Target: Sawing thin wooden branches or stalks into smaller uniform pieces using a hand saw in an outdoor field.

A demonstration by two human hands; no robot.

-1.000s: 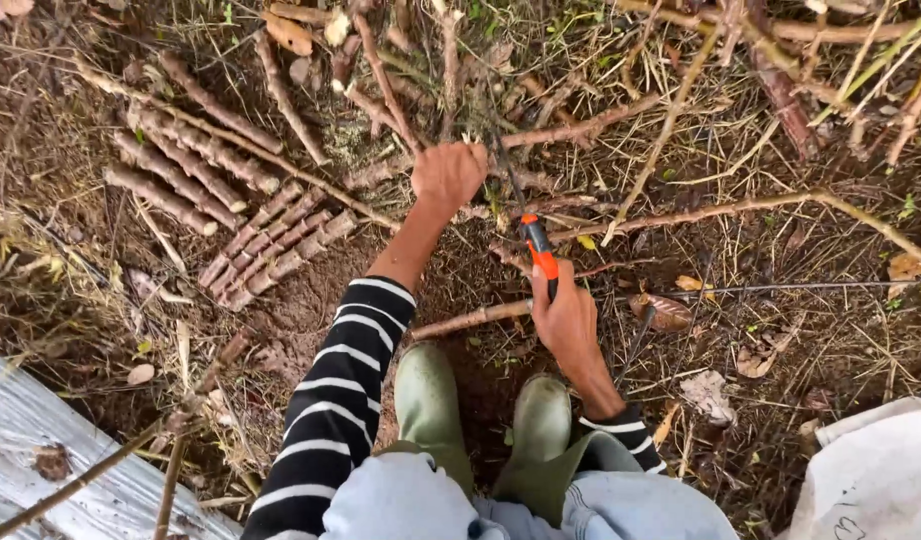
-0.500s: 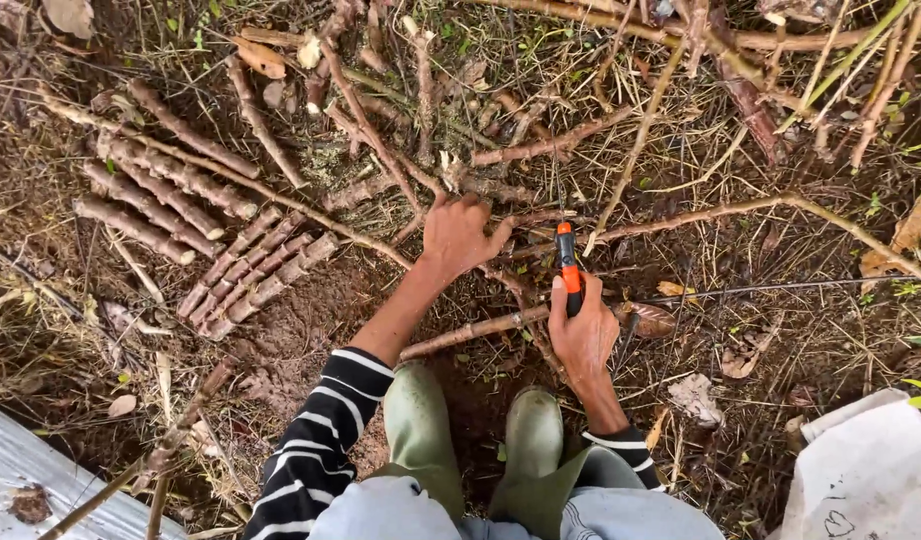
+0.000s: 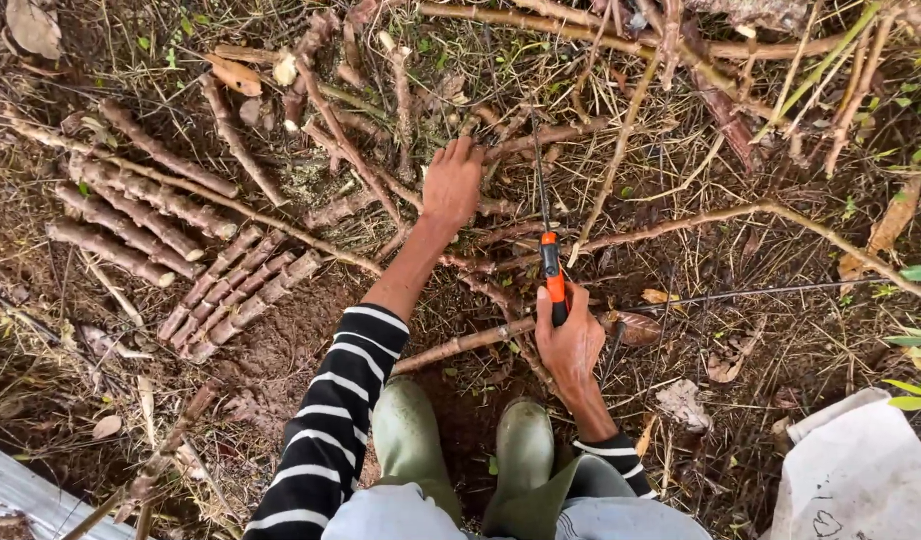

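My left hand [image 3: 453,183] reaches forward, fingers spread, and presses down on a tangle of knobbly brown stems [image 3: 526,140] on the ground. My right hand [image 3: 573,338] grips the orange handle of a hand saw [image 3: 551,270], whose thin blade points away from me across the stems. A long cut stem [image 3: 461,345] lies crosswise just in front of my green rubber boots [image 3: 411,435]. My left sleeve is black-and-white striped.
Two groups of cut stem pieces [image 3: 236,295] lie side by side at the left. Long branches [image 3: 741,215] and dry leaves cover the soil. A white sack [image 3: 861,470] sits at the lower right, and a grey sheet [image 3: 26,500] at the lower left.
My left hand has moved farther forward onto the stem tangle. My right hand, still holding the saw, has shifted a little forward and the view has tilted.
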